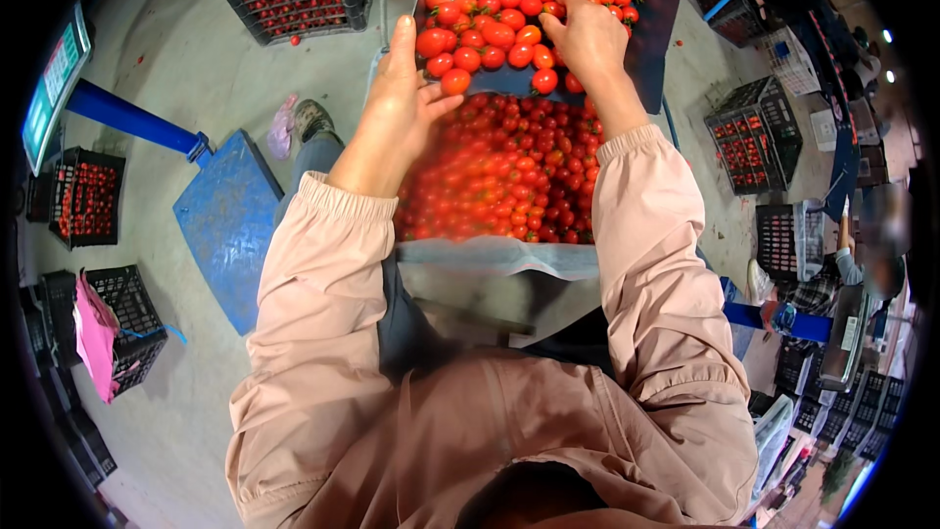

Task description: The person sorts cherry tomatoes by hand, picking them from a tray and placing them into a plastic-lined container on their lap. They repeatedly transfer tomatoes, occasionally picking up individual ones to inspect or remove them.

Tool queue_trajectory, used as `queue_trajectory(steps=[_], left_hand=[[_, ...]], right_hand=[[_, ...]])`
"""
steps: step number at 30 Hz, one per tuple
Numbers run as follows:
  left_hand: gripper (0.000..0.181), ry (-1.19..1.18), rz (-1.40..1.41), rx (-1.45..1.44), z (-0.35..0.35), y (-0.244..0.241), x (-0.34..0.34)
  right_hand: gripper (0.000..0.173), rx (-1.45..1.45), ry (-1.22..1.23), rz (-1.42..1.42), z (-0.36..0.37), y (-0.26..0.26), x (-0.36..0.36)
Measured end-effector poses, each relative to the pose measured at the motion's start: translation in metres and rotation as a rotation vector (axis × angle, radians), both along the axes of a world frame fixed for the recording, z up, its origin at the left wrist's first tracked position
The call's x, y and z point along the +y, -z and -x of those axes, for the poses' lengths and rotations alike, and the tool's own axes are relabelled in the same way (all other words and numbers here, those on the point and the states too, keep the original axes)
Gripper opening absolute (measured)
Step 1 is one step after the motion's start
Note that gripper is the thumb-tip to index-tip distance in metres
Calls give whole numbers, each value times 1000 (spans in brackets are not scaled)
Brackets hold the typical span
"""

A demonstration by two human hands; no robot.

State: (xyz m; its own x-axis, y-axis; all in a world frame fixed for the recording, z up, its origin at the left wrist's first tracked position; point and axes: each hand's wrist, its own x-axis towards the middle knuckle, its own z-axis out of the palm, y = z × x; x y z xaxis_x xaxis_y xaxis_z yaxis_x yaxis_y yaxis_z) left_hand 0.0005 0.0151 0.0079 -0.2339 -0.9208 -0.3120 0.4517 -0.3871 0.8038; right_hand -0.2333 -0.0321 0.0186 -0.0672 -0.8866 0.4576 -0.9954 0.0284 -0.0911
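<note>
Many red cherry tomatoes (514,15) lie on a dark sloping tray (650,51) before me. My left hand (404,99) is at the tray's left lower corner, thumb up and fingers spread beside a tomato (456,81) at the lip. My right hand (591,37) reaches over the tomatoes from the right; its thumb and forefinger touch fruit, but whether they grip one is unclear. Below the lip, a container with a pale plastic liner (507,257) holds a heap of cherry tomatoes (529,169), partly blurred.
A black crate (308,11) of tomatoes stands at upper left, another crate (756,136) at right. A blue platform scale (228,228) sits on the floor at left, near a crate with a pink bag (95,334). Another person's arm (844,228) shows at far right.
</note>
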Motion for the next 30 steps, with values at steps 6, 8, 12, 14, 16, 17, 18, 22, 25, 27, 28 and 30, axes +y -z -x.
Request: queue_trajectory(steps=[6,8,12,14,16,17,18,22,25,27,28,30], left_hand=[[82,10,10,4,-5,6,-2],[81,7,12,5,-6,7,-1],[80,-6,-10,-9,1,-1,-1],[78,-18,-45,-36,3,3,-2],[77,-33,-83,-74,3,7,-5],[79,-19,-81,-75,1,9,-5],[81,0,-77,-72,-2,10,-5],[84,17,-61,-91,-1,8,-5],[79,46,-71,-114,2,4,-1],[77,60,-75,-123,-1,5,-4],[76,63,-79,-122,-1,4,-4],[76,46,-73,-121,2,-2,2]], right_hand=[[20,-1702,-337,-8,2,-5,35],[18,-1871,-488,-16,-2,-5,45],[21,-1203,-440,70,-13,6,45],[28,-754,-331,-44,-30,15,44],[31,-229,-339,118,-48,18,46],[32,-131,-271,34,-58,13,51],[31,-112,-266,21,-63,8,53],[28,-99,-266,24,-67,8,59],[28,-91,-315,37,-69,13,65],[27,-68,-338,49,-73,14,66],[27,-65,-342,44,-74,15,67],[23,-98,-365,26,-71,15,71]])
